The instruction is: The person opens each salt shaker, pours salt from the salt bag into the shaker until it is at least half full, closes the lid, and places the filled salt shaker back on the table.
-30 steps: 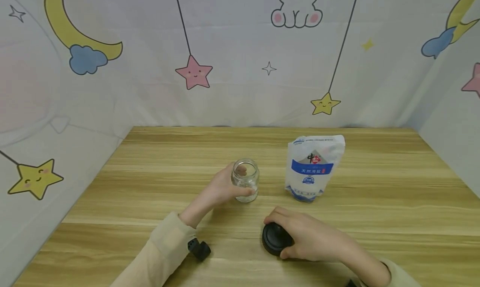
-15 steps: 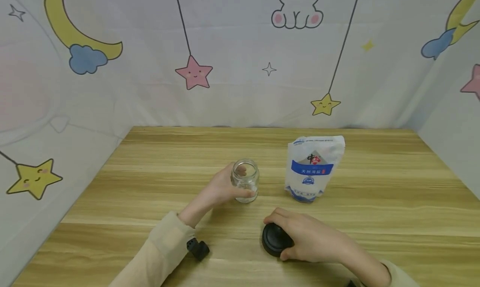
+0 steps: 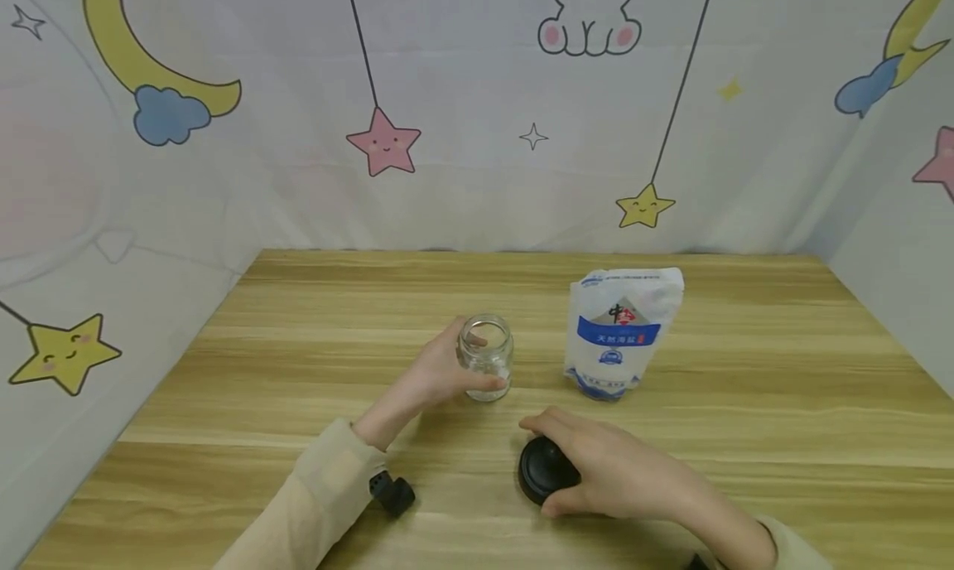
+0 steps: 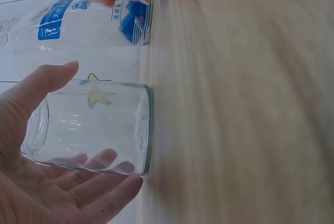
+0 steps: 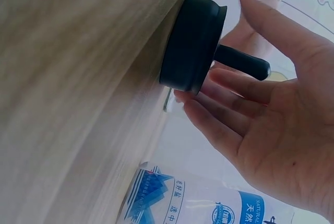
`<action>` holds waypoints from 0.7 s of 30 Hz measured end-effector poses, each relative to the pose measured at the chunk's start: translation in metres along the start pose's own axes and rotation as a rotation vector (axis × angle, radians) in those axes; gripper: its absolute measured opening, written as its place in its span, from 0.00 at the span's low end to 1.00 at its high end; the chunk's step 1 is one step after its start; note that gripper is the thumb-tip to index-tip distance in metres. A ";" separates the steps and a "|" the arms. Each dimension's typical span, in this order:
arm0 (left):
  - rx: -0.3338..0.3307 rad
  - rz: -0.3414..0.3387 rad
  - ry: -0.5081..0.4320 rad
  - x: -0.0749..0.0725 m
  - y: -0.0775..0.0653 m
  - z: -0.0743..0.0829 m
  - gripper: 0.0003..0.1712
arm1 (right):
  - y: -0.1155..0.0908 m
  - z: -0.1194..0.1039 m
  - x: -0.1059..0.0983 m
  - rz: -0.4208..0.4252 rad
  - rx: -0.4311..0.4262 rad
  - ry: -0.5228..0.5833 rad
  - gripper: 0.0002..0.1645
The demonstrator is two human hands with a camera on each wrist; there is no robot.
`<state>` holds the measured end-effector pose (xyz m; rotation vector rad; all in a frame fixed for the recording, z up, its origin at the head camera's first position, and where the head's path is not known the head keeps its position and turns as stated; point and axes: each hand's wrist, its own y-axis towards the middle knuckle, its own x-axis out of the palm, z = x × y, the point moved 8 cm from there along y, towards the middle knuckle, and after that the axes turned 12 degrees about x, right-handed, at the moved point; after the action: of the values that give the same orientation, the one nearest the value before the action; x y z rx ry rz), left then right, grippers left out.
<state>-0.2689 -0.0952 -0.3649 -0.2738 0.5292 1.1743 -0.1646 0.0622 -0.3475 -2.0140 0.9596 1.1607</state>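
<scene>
A clear glass jar [image 3: 488, 359] without a lid stands upright on the wooden table. My left hand [image 3: 443, 371] is spread around its left side, thumb in front and fingers behind; in the left wrist view the thumb tip [image 4: 70, 68] sticks out past the jar's side. Nearer to me lies a round black lid [image 3: 546, 472] with a stick-like knob [image 5: 245, 62]. Over it my right hand [image 3: 607, 470] is loosely spread. In the right wrist view its thumb stands apart from the lid, while its fingertips [image 5: 185, 97] are beside the lid's edge; contact is unclear.
A white-and-blue sea salt pouch [image 3: 622, 334] stands upright to the right of the jar. Behind the table [image 3: 335, 305] hangs a pale cloth [image 3: 462, 197] printed with stars and moons. A small black device [image 3: 392, 494] sits at the left cuff.
The right hand's fingers and thumb have opened slightly away from the lid. The left thumb has straightened a little. Jar, lid and pouch have stayed in place.
</scene>
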 end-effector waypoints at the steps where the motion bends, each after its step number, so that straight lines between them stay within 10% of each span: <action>1: -0.002 0.000 -0.004 0.000 0.000 0.000 0.47 | 0.000 0.001 0.000 -0.002 0.011 0.005 0.45; 21: -0.014 0.015 -0.046 -0.002 0.001 0.002 0.50 | 0.001 0.002 -0.014 0.068 0.066 0.038 0.31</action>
<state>-0.2695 -0.0952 -0.3618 -0.2548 0.4839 1.1963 -0.1714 0.0673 -0.3359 -1.9711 1.0789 1.1155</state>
